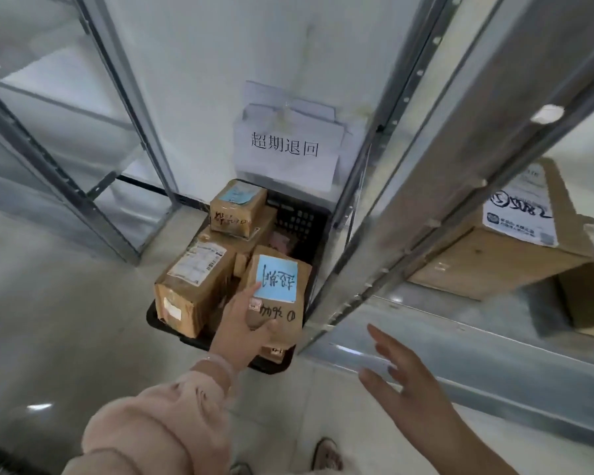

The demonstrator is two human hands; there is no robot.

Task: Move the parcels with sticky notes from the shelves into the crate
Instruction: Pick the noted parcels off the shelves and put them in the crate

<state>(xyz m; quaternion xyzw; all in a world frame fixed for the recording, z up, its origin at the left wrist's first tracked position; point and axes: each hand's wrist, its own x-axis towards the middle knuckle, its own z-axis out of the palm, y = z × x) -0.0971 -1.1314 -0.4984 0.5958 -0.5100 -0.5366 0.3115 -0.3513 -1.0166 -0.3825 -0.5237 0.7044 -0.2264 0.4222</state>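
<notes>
A parcel (283, 315) with a blue sticky note (276, 282) is gripped by the left hand (244, 323), fingers and thumb clamped on its lower end, over the near corner of the black crate (299, 221); release is not yet made. Several parcels are already stacked inside, including a noted one (237, 207) at the back. The right hand (402, 368) is held free, fingers spread apart. On the shelf (494, 323) a box (487, 265) is left; no note can be made out on it

The single head-worn camera looks forward and down, close above the black plastic crate (299, 219) on the floor (48, 320).
</notes>
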